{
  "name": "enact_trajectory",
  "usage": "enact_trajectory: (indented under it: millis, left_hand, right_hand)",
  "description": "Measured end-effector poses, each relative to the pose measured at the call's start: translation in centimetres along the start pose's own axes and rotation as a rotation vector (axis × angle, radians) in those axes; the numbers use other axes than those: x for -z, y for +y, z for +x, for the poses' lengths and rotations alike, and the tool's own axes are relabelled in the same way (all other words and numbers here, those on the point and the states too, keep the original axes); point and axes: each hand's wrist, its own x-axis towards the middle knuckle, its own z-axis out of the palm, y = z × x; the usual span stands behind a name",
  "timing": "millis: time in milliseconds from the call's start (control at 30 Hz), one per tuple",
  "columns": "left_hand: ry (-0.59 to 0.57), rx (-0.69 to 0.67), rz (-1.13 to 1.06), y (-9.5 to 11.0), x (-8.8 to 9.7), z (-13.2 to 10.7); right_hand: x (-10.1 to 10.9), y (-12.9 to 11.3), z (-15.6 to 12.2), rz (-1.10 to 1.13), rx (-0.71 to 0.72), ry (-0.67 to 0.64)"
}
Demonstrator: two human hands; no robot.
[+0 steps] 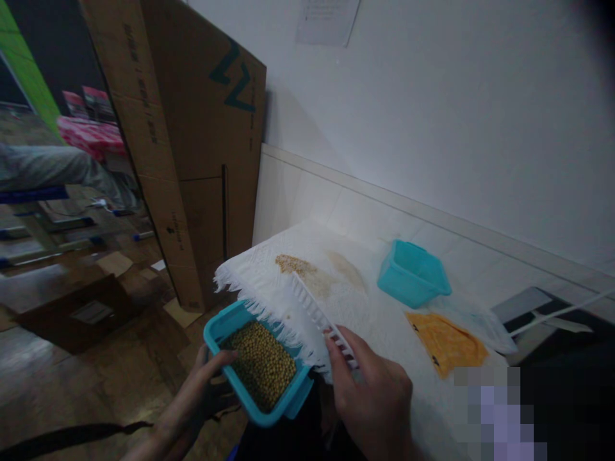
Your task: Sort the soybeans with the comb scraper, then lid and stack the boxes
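My left hand (211, 378) grips the rim of a turquoise plastic container (225, 323), thumb over the edge. Round yellowish-green beans (262, 365), likely soybeans, fill much of it. The container is tilted just under the fringed edge of a white cloth (350, 314). My right hand (369, 390) is closed around a white plastic comb-like strip with slots (312, 304), whose far end rests at the cloth. Beyond that end lies a small pile of brownish grains (291, 264), with a pale powdery patch (343, 269) to its right.
A second turquoise container (416, 275) stands on the cloth at the right. Near it lie an orange cloth pouch (446, 339) and a clear plastic bag (490, 326). A tall cardboard box (206, 128) rises at the left. A person's leg (62, 169) shows farther left.
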Motion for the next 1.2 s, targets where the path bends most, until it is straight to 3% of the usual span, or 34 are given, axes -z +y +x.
enact_trajectory:
  millis: [167, 233, 400, 533, 667, 800, 933, 1033, 1200]
  left_hand:
    - [0.007, 0.006, 0.007, 0.1, -0.1, 0.0]
    - [0.008, 0.008, 0.007, 0.1, -0.2, -0.2]
    - [0.01, -0.007, 0.0, 0.2, -0.4, -0.5]
    - [0.011, -0.014, -0.006, 0.2, -0.4, -0.4]
    - [0.027, 0.012, -0.009, 0.3, -0.3, -0.2]
    - [0.02, 0.017, -0.007, 0.1, -0.3, 0.0]
    - [0.034, 0.029, -0.013, 0.1, -0.4, 0.2]
    - [0.026, 0.018, -0.006, 0.0, -0.2, 0.4]
    - [0.008, 0.012, -0.005, -0.2, 0.0, 0.4]
  right_hand:
    - [1.4, 3.6, -0.6, -0.059, -0.231, 0.067]
    - [1.7, 3.8, -1.1, -0.071, -0.239, 0.046]
    - [1.2, 1.1, -2.2, -0.02, -0.06, -0.082]
    - [0.8, -0.5, -1.8, 0.073, -0.043, -0.115]
    - [1.6, 1.8, 0.1, 0.092, -0.244, -0.009]
    - [1.6, 5.4, 1.5, 0.274, -0.473, -0.068]
    - [0.7, 6.8, 1.6, 0.37, -0.587, -0.053]
    - [0.7, 6.4, 0.9, 0.312, -0.564, -0.046]
    - [1.9, 3.5, -0.9, 0.138, -0.348, -0.063]
